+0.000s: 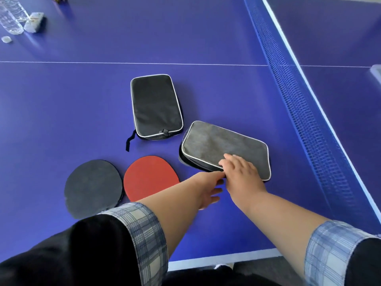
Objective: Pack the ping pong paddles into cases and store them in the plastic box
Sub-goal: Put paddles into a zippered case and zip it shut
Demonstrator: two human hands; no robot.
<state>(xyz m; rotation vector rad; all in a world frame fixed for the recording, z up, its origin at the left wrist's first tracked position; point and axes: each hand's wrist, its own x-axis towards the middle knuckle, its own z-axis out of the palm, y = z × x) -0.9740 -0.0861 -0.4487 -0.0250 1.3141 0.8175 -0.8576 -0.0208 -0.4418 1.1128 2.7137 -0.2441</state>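
Two paddles lie on the blue table near me: a black-faced paddle (92, 187) on the left and a red-faced paddle (149, 177) beside it, their handles hidden under my left arm. A black case (155, 106) lies flat farther away, its strap trailing left. A grey case (224, 147) lies to the right, its near edge slightly agape. My right hand (241, 174) rests on the grey case's near edge, fingers curled over the piping. My left hand (210, 188) reaches just beside that edge, fingers apart, holding nothing.
The table net (305, 112) runs diagonally on the right. A pale plastic box corner (376, 72) shows at the right edge beyond the net. Clear water bottles (12, 17) and a small packet (34, 22) stand at the far left. The table's white front edge (222, 260) is close to me.
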